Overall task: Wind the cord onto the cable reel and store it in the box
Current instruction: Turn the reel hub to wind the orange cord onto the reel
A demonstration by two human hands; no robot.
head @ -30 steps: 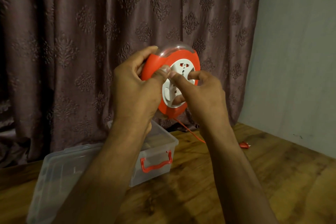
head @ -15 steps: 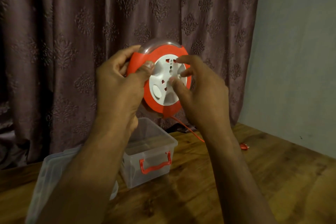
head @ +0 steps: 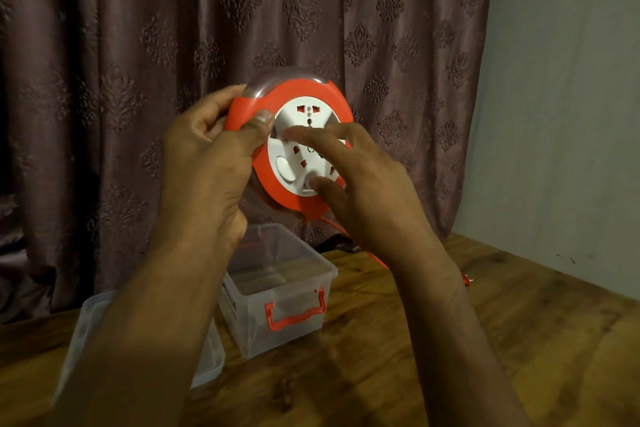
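Grip: left hand (head: 211, 163) holds the reel (head: 298, 146) by its red rim, thumb on the front and fingers curled behind; right hand (head: 360, 184) holds nothing, its fingers spread and mostly straight on the white hub, a little blurred.
Reel: up in the air in front of the curtain (head: 138, 45), socket face toward the camera, above and behind the box (head: 277, 291).
Change: the white hub shows its sockets at a different angle than half a second ago, and the right fingers have shifted from the hub's right edge across its face; the reel itself sits a touch further right.
Meaning: likely the hub is being turned by fingertip, so winding is under way.
Cord (head: 349, 236): a red length hangs from the reel's bottom edge down to the table (head: 450, 357) behind the right wrist; its plug (head: 467, 279) lies on the wood, well apart from the reel.
Left to do: more cord to draw in, by my reading; storing not yet begun.
Box: open, beside its lid (head: 83, 333), which lies to its left.
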